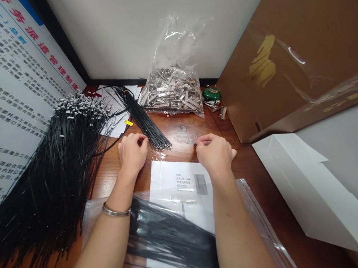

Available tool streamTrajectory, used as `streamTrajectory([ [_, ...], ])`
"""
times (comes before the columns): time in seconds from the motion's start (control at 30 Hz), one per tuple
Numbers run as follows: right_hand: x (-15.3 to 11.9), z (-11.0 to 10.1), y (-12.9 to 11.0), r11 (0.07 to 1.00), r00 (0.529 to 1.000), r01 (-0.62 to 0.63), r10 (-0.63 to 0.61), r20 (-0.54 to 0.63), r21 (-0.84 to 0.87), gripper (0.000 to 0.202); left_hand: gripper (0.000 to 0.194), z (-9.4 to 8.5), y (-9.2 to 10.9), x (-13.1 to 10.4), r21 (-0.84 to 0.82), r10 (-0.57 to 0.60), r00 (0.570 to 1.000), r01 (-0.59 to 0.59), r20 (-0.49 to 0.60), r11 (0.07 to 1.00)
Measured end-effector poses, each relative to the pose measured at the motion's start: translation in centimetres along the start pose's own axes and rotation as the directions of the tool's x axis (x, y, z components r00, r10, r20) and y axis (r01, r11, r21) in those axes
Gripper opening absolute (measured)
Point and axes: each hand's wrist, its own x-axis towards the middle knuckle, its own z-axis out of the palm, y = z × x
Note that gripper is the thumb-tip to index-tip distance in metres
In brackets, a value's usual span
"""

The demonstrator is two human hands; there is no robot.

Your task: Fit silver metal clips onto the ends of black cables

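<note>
My left hand (132,153) is closed in a pinch just left of the tips of a tied bundle of black wires (147,123). What its fingertips hold, if anything, is too small to make out. My right hand (215,151) pinches as well, above the right edge of a printed sheet (165,178), and something thin and unclear shows at its fingertips. Between the hands lies bare wood with a shiny, clear scrap (159,155) near the wire ends. Under my forearms, a clear plastic bag (245,194) with more black wires (172,226) covers part of the sheet.
On the left, a large heap of black wires with white connectors (60,156) leans by a printed board (17,78). A clear bag of metal strips (173,90) stands at the back, with a green tape measure (212,94) beside it. Brown (283,64) and white (301,183) boxes flank the right.
</note>
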Motion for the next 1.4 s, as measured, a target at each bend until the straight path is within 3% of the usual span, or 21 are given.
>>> streamTrajectory([
  [0.2,0.2,0.1,0.3,0.997,0.998,-0.056,0.054,-0.037,-0.056,0.026,0.015,-0.1,0.2,-0.3,-0.138,-0.034,0.999,0.031,-0.018,0.99],
  [0.47,0.3,0.4,0.5,0.998,0.999,-0.048,0.048,-0.001,-0.034,0.016,0.008,-0.3,0.6,-0.8,-0.392,-0.008,0.999,-0.004,-0.03,0.92],
  [0.57,0.3,0.3,0.4,0.998,0.999,-0.047,0.047,-0.001,-0.039,0.017,0.009,-0.3,0.6,-0.8,-0.574,-0.114,0.993,0.078,-0.026,0.815],
  [0.67,0.2,0.2,0.3,0.998,0.999,-0.053,0.053,-0.009,-0.028,0.019,0.01,-0.4,0.7,-0.6,-0.771,-0.204,0.979,0.119,-0.015,0.625],
  [0.83,0.0,0.1,0.1,0.999,0.998,-0.051,0.052,-0.047,0.018,0.031,0.012,-0.6,0.9,-0.5,-0.914,-0.266,0.954,0.227,0.139,0.336],
  [1.1,-0.1,0.0,-0.6,0.988,0.984,0.028,-0.002,-0.176,0.15,0.038,0.012,-0.8,1.5,-0.6,-0.904,-0.207,0.945,0.308,0.254,0.296],
  [1.27,-0.5,0.6,-1.1,0.872,0.968,0.229,-0.156,-0.197,0.433,0.032,0.014,-0.9,1.8,-0.7,-0.915,-0.133,0.938,0.342,0.32,0.214],
  [1.33,-0.8,1.1,-1.6,0.768,0.969,0.235,-0.235,-0.08,0.595,0.026,0.015,-0.8,1.8,-0.8,-0.916,-0.088,0.939,0.344,0.333,0.204],
  [1.4,-1.2,1.5,-2.1,0.634,0.933,0.178,-0.352,0.076,0.753,0.022,0.015,-0.7,1.9,-0.9,-0.916,-0.044,0.937,0.347,0.345,0.2],
])
